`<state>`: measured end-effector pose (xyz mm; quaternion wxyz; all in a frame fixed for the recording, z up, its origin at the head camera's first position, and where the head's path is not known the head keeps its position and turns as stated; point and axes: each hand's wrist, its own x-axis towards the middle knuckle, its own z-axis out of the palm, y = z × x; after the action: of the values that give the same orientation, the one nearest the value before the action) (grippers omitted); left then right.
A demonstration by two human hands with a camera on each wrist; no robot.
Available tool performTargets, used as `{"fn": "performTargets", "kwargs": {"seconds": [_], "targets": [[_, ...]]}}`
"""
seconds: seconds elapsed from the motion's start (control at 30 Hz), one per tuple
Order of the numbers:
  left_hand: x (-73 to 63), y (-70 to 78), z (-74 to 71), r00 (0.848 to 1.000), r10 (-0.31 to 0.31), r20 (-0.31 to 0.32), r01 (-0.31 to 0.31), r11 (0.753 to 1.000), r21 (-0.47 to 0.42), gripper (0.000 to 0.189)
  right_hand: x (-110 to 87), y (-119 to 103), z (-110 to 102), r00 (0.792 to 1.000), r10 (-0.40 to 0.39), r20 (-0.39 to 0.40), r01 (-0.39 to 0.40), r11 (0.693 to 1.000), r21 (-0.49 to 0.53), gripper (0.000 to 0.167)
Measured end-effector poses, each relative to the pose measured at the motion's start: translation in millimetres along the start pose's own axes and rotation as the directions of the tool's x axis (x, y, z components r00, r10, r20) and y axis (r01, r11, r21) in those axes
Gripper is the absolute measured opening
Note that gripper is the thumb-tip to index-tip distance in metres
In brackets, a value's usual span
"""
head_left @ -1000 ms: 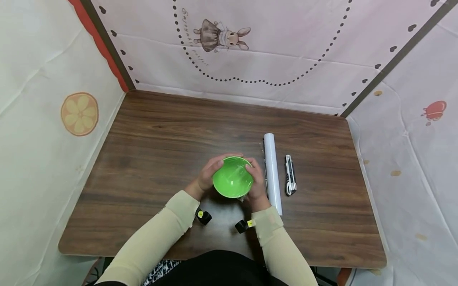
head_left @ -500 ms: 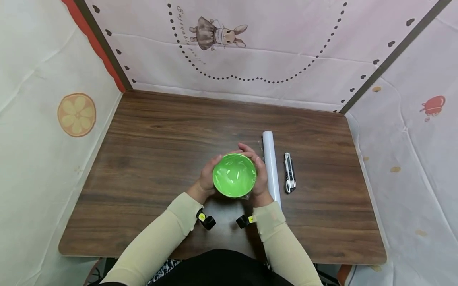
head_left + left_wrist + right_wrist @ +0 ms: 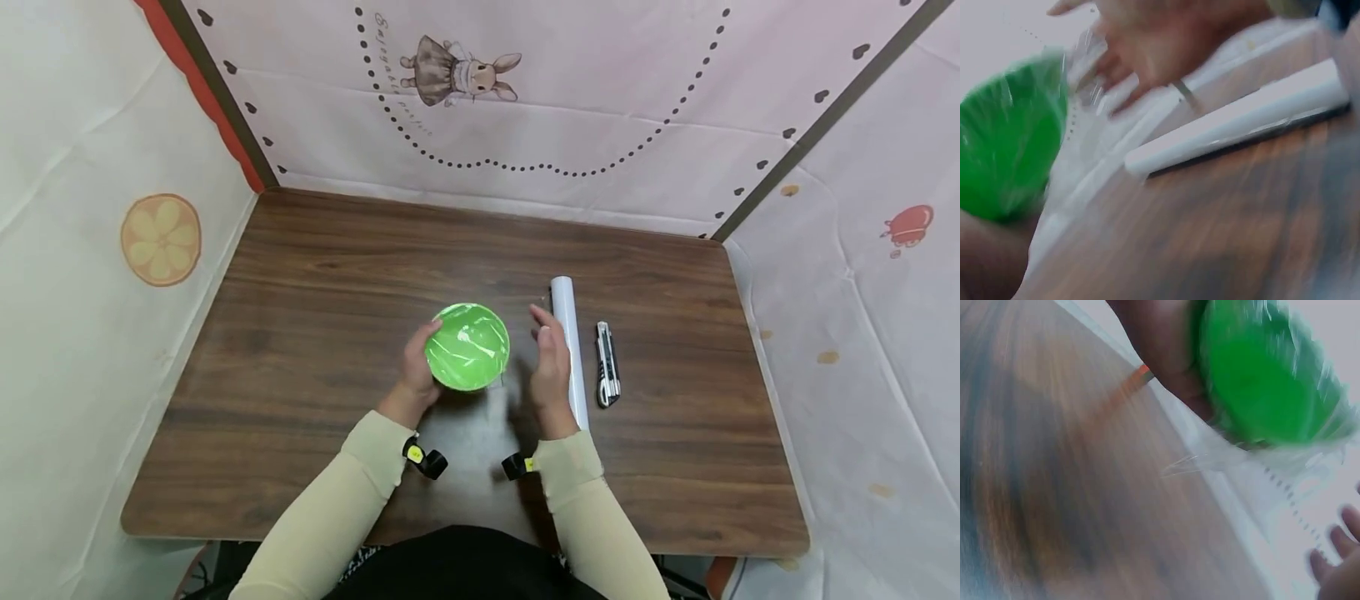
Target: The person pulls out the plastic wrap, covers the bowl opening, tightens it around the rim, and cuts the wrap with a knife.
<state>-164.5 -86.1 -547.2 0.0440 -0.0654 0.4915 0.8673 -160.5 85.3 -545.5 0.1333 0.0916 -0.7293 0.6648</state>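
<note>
A green bowl (image 3: 468, 348) with clear plastic film stretched over its mouth is held above the table by my left hand (image 3: 417, 367), thumb at the rim and fingers behind. Wrinkles in the film catch the light, and in the right wrist view a loose flap of film (image 3: 1191, 464) trails off the bowl's side. My right hand (image 3: 551, 371) is apart from the bowl, to its right, with fingers extended and nothing in them. In the left wrist view the right hand (image 3: 1154, 44) appears blurred beyond the bowl (image 3: 1010, 137).
A white roll (image 3: 567, 342) lies lengthwise right beside my right hand, with a dark strip along its edge. Farther right is a box cutter (image 3: 607, 365). The wooden table (image 3: 337, 275) is bounded by fabric walls at the back and sides.
My right hand has let go of the bowl and moved right. My left hand has carried the bowl slightly left and away from me. The film over its mouth now looks tauter.
</note>
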Motion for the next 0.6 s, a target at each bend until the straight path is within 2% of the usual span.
{"fn": "performTargets", "kwargs": {"seconds": [0.03, 0.07, 0.1, 0.17, 0.2, 0.3, 0.37, 0.43, 0.5, 0.53, 0.6], "targets": [[0.1, -0.2, 1.7, 0.996, 0.078, -0.038, -0.076, 0.996, 0.047, 0.041, -2.4, -5.1, 2.1, 0.998, -0.03, -0.052, 0.025, 0.996, -0.084, 0.047], [-0.6, -0.7, 4.4, 0.986, 0.156, -0.058, -0.15, 0.984, 0.097, 0.042, -4.9, -10.1, 5.8, 0.996, -0.046, -0.075, 0.034, 0.988, -0.151, 0.047], [-1.7, -1.8, 7.4, 0.971, 0.23, -0.073, -0.216, 0.964, 0.156, 0.043, -6.8, -14.4, 10.9, 0.995, -0.056, -0.082, 0.041, 0.984, -0.171, 0.049], [-4.2, -4.0, 13.3, 0.933, 0.354, -0.058, -0.325, 0.902, 0.283, 0.043, -8.0, -21.0, 22.5, 0.996, -0.036, -0.079, 0.021, 0.984, -0.177, 0.053], [-6.2, -5.5, 16.4, 0.916, 0.399, -0.047, -0.364, 0.873, 0.324, 0.042, -8.0, -22.6, 27.6, 0.996, -0.006, -0.086, -0.007, 0.989, -0.151, 0.054], [-12.5, -9.8, 24.5, 0.894, 0.447, -0.025, -0.414, 0.848, 0.331, 0.042, -6.3, -19.2, 37.5, 0.984, 0.099, -0.145, -0.102, 0.995, -0.017, 0.054], [-15.5, -10.8, 28.9, 0.894, 0.446, -0.029, -0.416, 0.854, 0.311, 0.044, -5.1, -13.8, 39.1, 0.972, 0.153, -0.18, -0.133, 0.984, 0.122, 0.05], [-16.5, -11.0, 32.0, 0.909, 0.414, -0.043, -0.39, 0.883, 0.26, 0.045, -4.9, -9.5, 39.0, 0.966, 0.193, -0.174, -0.143, 0.954, 0.263, 0.049], [-15.6, -10.2, 34.7, 0.93, 0.364, -0.055, -0.346, 0.916, 0.203, 0.046, -5.0, -7.1, 38.5, 0.967, 0.214, -0.135, -0.141, 0.898, 0.416, 0.05], [-14.9, -10.1, 35.5, 0.942, 0.329, -0.067, -0.316, 0.935, 0.158, 0.046, -5.4, -6.8, 38.2, 0.968, 0.227, -0.108, -0.147, 0.859, 0.491, 0.051], [-13.7, -10.6, 37.0, 0.968, 0.232, -0.091, -0.23, 0.973, 0.038, 0.048, -6.0, -8.1, 38.4, 0.97, 0.238, -0.056, -0.159, 0.788, 0.595, 0.053]]}}
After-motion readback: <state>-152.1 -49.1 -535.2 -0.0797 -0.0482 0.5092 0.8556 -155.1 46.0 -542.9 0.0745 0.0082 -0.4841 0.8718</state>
